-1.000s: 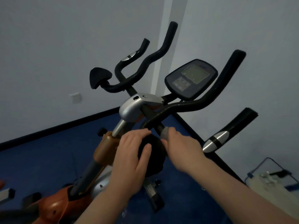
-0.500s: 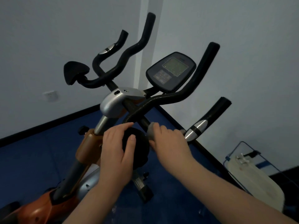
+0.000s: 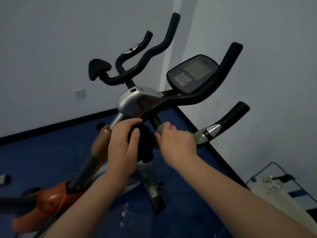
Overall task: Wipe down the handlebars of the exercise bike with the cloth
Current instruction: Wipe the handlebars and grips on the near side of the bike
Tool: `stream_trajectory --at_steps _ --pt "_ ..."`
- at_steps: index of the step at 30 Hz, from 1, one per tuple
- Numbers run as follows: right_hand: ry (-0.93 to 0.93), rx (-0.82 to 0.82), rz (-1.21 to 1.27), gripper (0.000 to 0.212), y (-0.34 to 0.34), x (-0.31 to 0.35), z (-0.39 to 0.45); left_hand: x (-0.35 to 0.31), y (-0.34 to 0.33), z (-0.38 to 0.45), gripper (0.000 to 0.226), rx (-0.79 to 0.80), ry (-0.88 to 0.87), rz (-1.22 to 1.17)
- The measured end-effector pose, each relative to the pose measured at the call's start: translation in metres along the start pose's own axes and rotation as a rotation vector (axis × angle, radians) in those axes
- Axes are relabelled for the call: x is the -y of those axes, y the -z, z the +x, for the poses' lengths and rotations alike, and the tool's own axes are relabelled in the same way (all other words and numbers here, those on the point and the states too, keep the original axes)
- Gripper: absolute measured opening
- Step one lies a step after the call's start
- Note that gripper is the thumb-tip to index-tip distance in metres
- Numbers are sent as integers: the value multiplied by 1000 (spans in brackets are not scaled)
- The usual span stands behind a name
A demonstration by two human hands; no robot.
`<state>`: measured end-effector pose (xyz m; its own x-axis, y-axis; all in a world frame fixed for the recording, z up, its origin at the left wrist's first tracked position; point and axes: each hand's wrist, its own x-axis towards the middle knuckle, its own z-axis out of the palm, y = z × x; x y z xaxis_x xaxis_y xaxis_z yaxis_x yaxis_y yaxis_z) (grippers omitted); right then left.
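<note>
Head view, looking down over our two forearms at the exercise bike (image 3: 96,162). Our left hand (image 3: 122,145) rests over a round black pad (image 3: 145,143) mounted low on the handlebar assembly: the fingers (image 3: 130,123) curl over its upper edge, close together, and the thumb (image 3: 134,140) lies across its face. Our right hand (image 3: 176,143) sits just right of that pad; its fingers are curled and pinch a grey cloth (image 3: 161,129), a fold of which shows above the knuckles against the short black stem (image 3: 155,120). A further grey patch just right of this hand, against the silver band of the lower right grip (image 3: 228,120), may be more of the cloth; we cannot tell for certain. Above both sets of fingers the black handlebars (image 3: 188,98) sweep upward and outward, with a second black pad (image 3: 98,67) beyond the left fingers. Above the right fingers sits the console (image 3: 192,73), its pale screen tilted toward us. Beyond the left fingertips a silver bracket (image 3: 130,100) caps the post. Below the hands lies blue floor (image 3: 51,146); far right of the right forearm stands a pale container (image 3: 277,193) in a blue frame.
</note>
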<state>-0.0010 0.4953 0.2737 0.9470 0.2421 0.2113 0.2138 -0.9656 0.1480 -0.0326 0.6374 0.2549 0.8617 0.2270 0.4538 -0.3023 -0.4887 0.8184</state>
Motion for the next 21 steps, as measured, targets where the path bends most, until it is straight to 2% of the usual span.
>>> stream_trajectory --at_steps 2,5,7,11,14,17,21 --pt "64 -21 25 47 -2 -10 -8 -1 0 0 27 13 29 -35" --pt "285 -92 35 55 4 -37 -36 -7 5 1 29 10 145 -159" --pt "341 -103 160 53 7 -50 -41 -12 11 1 29 7 220 -263" --pt "90 -39 627 17 25 -48 -18 -15 23 -2 28 -27 335 -367" --pt "68 -170 792 12 39 -33 -6 -11 28 -11 29 -25 371 -395" --pt "159 -235 791 10 44 4 1 -3 31 -15 30 -28 346 -391" --pt "150 -248 543 21 29 45 -8 8 37 -12 29 16 389 -438"
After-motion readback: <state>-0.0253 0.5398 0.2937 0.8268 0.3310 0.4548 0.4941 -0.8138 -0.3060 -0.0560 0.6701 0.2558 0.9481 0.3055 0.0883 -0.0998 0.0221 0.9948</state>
